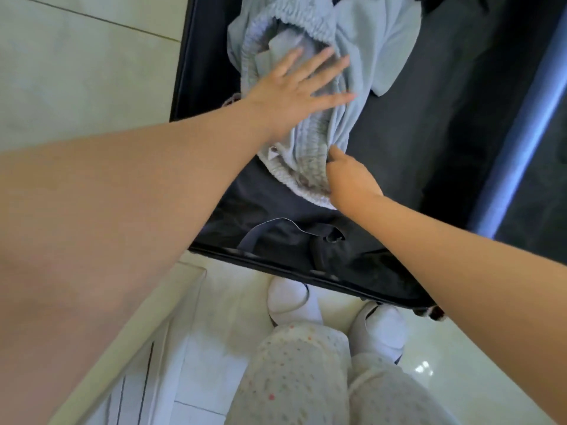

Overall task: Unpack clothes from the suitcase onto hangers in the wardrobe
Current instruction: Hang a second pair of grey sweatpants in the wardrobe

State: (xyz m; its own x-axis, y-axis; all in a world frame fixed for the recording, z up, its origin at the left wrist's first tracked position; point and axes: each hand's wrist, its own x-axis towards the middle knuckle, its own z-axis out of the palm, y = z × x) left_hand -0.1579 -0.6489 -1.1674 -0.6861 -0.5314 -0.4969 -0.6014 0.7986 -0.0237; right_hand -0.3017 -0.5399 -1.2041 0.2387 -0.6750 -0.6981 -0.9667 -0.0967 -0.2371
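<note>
As the pale blue garment (368, 41) lies crumpled inside the open dark suitcase (414, 148), the left hand (288, 93) rests on it with fingers spread flat, and the right hand (349, 179) pinches a fold near a gathered edge. The cloth looks soft, light and limp, likely to sag when lifted. The elastic waistband (306, 18) seems the firmest hold. The suitcase lies on glossy pale floor tiles (76, 72), beside the person's white slippers (288, 299).

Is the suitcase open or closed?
Open. The suitcase shows its dark inside, and the light blue garment lies crumpled in it. The left hand rests flat on it; the right hand pinches its edge.
</note>
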